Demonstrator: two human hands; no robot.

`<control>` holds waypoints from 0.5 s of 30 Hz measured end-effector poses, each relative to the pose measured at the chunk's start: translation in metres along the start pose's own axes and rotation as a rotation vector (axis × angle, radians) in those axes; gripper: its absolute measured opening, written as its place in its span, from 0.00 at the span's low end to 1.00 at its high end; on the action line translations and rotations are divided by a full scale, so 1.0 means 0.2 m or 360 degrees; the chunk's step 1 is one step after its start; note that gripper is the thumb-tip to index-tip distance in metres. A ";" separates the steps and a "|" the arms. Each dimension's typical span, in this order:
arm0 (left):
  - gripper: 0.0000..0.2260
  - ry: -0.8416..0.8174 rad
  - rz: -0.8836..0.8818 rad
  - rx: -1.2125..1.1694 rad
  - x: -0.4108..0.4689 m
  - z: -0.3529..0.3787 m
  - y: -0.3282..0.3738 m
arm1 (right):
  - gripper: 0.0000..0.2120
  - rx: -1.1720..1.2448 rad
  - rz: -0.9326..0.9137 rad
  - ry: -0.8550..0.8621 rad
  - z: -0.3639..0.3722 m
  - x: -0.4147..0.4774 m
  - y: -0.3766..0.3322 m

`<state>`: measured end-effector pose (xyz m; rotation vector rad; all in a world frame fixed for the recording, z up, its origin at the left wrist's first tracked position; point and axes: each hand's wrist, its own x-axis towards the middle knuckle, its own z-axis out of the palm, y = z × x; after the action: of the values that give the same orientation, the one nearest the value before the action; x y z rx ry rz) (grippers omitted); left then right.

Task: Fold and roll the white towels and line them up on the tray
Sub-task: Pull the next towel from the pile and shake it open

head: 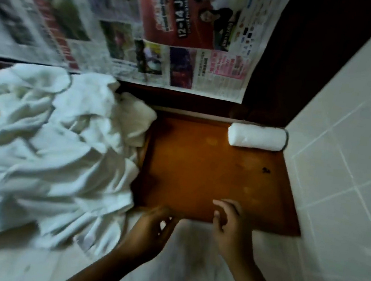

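Though blur softens everything, one rolled towel (257,137) lies in the tray's (200,166) far right corner; loose towels (49,146) hide its left rim. At the near rim, the right hand (227,226) is relaxed, empty; the left hand's (156,227) grip is unreadable.

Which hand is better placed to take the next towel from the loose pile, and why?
Left. The left hand lies nearer the pile of towels, which sits left of the tray; the right hand would likely have to cross over it.
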<state>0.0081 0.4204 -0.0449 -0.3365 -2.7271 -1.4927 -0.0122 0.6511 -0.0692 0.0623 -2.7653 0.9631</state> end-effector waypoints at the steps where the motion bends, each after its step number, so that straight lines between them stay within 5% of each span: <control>1: 0.04 0.0019 -0.0029 0.0074 -0.16 -0.06 -0.06 | 0.10 0.0018 -0.0053 -0.0060 0.04 -0.08 -0.06; 6: 0.15 -0.0210 -0.0014 0.0839 -0.82 -0.22 -0.45 | 0.05 0.0082 -0.0270 -0.0600 0.23 -0.44 -0.20; 15: 0.17 0.0166 -0.0408 0.1098 -0.99 -0.22 -0.38 | 0.08 -0.0179 -0.0392 -0.0524 0.33 -0.57 -0.24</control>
<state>0.1820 0.3085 -0.1076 0.1100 -3.0459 -0.4849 0.0923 0.5699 -0.1144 0.5779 -3.0026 0.7918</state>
